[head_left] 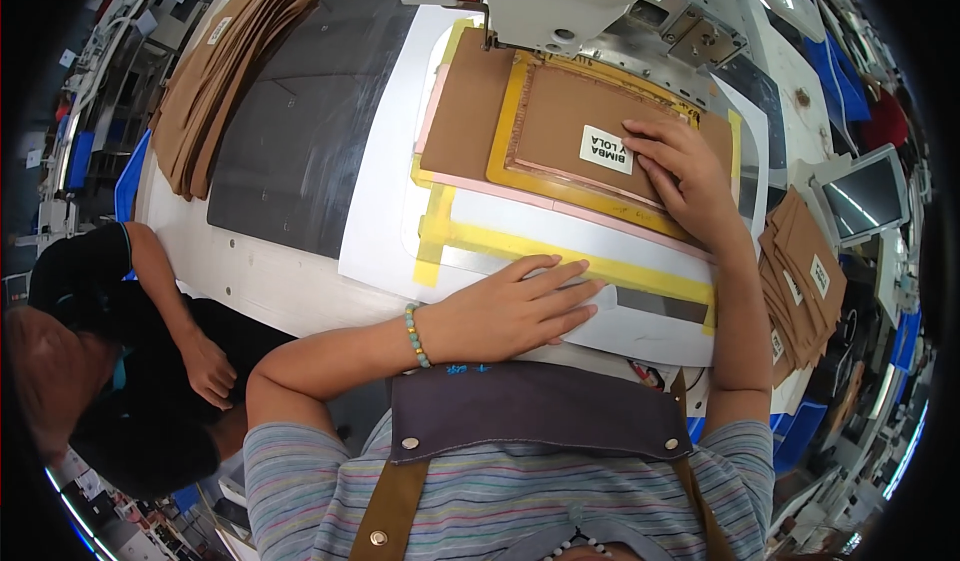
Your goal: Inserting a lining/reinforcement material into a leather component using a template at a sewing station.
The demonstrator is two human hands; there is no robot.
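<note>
Piece of flat brown material (555,111) with an oblong white label (607,149) is lying inside a flat yellow frame (590,197), near the far edge of the white desk (260,283). The right hand (690,173) is resting bent fingers on the piece, touching the label, not pinching. The left hand (505,306) is lying by the desk's near edge, fingers a bit apart, holding nothing. The label is looking ready in place; I cannot tell if it is stuck on, or what is left. A thick brown stack (230,71) is lying along the left edge, beside a dark flat board (290,146). Brown pieces with white labels (800,286) are lying at the right edge. A big white machine (560,1) is hanging over the frame's far side, getting in the way.
</note>
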